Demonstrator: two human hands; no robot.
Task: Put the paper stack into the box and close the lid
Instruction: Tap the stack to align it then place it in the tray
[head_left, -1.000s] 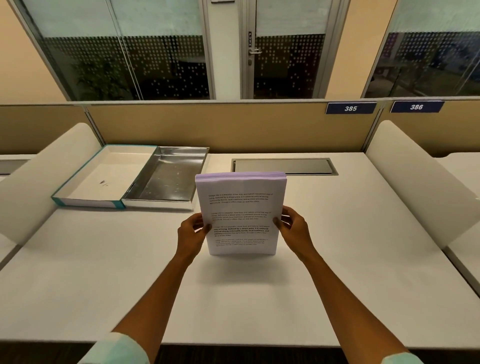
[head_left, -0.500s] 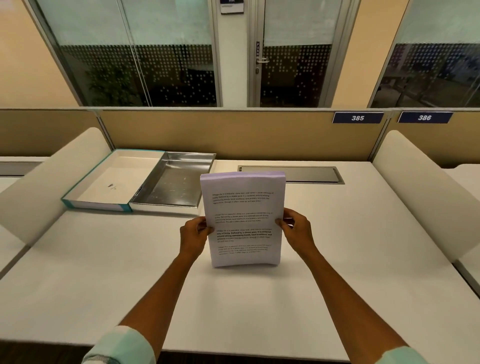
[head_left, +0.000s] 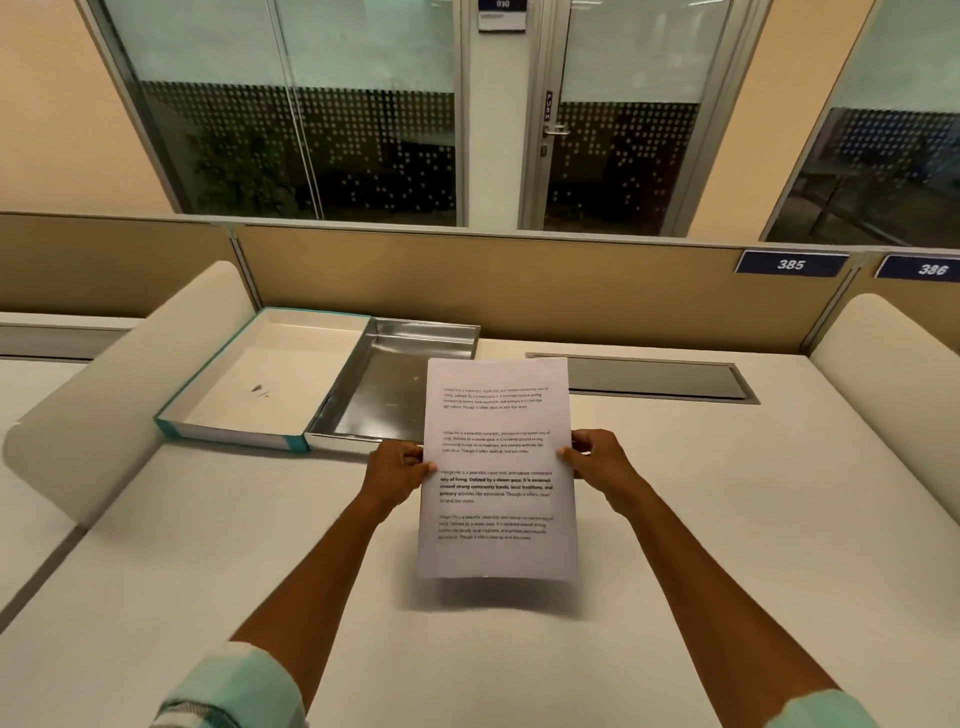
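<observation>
I hold a white paper stack (head_left: 497, 467) with printed text upright in front of me, lifted a little above the desk. My left hand (head_left: 395, 474) grips its left edge and my right hand (head_left: 597, 460) grips its right edge. Behind and left of the stack lies the open box: a shiny silver tray (head_left: 395, 384) with its teal-edged white lid (head_left: 270, 379) lying open flat to the left. The stack's upper left corner overlaps the tray's right part in view.
The white desk (head_left: 727, 519) has curved white side dividers at left (head_left: 119, 395) and right (head_left: 893, 364). A grey cable flap (head_left: 649, 378) sits at the back. A tan partition (head_left: 519, 286) closes the far edge.
The stack has been raised off the desk and tipped so its face points at me; its top edge thickness no longer shows. Both hands keep their grip on the sides.
</observation>
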